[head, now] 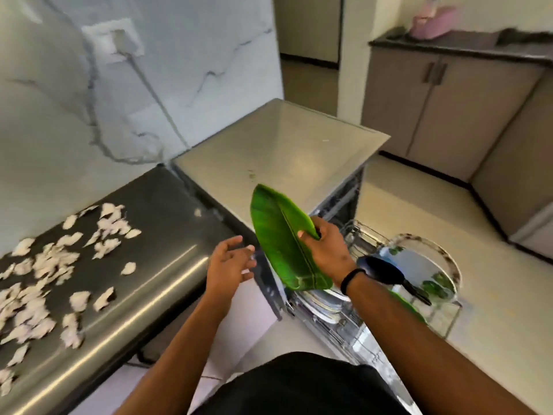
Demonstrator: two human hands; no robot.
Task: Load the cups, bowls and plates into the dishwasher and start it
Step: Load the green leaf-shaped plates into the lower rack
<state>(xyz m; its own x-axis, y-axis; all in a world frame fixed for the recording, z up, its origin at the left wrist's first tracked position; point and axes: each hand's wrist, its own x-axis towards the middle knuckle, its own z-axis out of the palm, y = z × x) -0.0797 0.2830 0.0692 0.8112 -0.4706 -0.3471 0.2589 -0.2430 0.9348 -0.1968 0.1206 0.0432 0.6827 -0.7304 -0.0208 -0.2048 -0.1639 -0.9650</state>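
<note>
While right hand [324,250] grips one leaf plate [282,241], left hand [232,265] loose

The person is wearing a black top [302,384], showing at the bottom of the head view. Both forearms are showing bare, with no sleeves reaching them. The right wrist is carrying 1 narrow black band [353,281], smooth and plain. The left hand [230,265] is wearing nothing visible.
</note>
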